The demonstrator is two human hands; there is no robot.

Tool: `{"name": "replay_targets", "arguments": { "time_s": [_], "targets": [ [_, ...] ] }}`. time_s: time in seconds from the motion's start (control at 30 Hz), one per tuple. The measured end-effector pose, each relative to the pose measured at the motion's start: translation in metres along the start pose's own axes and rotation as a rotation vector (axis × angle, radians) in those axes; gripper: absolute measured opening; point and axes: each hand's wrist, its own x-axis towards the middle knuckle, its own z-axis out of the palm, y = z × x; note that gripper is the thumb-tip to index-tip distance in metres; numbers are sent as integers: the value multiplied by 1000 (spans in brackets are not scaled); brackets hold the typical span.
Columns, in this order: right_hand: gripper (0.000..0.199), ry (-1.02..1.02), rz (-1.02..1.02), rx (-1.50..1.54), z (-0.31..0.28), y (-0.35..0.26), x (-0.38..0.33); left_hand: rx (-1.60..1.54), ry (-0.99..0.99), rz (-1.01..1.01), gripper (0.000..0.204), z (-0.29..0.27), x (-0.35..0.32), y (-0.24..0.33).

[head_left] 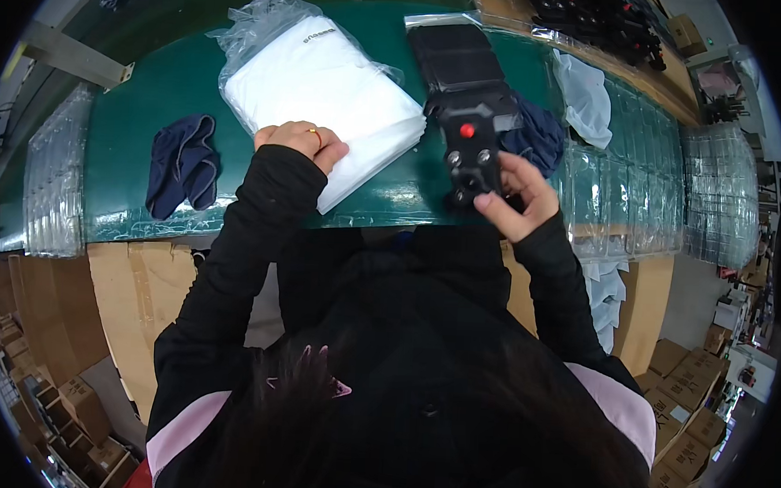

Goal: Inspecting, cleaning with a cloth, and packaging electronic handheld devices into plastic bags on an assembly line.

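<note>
White rectangular sheet stack, near front edge of green desk; left hand on top, grip unclear. Black red-buttoned device, same edge, clamped in right hand. Seeming step: sheet-taking; next calls for separating layers.

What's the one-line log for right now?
left hand: on white stack; right hand: holding black device; leftmost blue cloth: on green table

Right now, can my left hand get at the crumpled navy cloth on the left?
Probably yes: your left hand touches the white stack of flat sheets, with only green tabletop between that and the cloth.
</note>
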Motion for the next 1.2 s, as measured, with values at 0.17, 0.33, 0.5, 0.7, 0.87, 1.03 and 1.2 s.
{"name": "replay_targets", "arguments": {
  "time_s": [0.17,0.33,0.5,0.7,0.87,1.03,1.2],
  "targets": [
    [53,-23,-298,-220,40,-18,3,-152,-49,-20,23,-11,7,0],
    [53,-111,-541,-845,62,-28,17,-599,143,-283,18,1,8,-10],
    [55,-147,-614,-1136,66,-46,14,-374,623,92,6,-31,-9,33],
    [82,-61,100,377,54,-57,19,-179,627,273,12,-49,-22,57],
    [99,-57,-81,126,52,-65,2,-167,614,584,19,-61,-23,76],
    [38,565,-431,-26,38,-58,14,-226,582,894,41,-38,-30,115],
    [33,527,-384,-58,35,-60,-3,-210,1074,547,86,-17,11,141]
  ]
}}
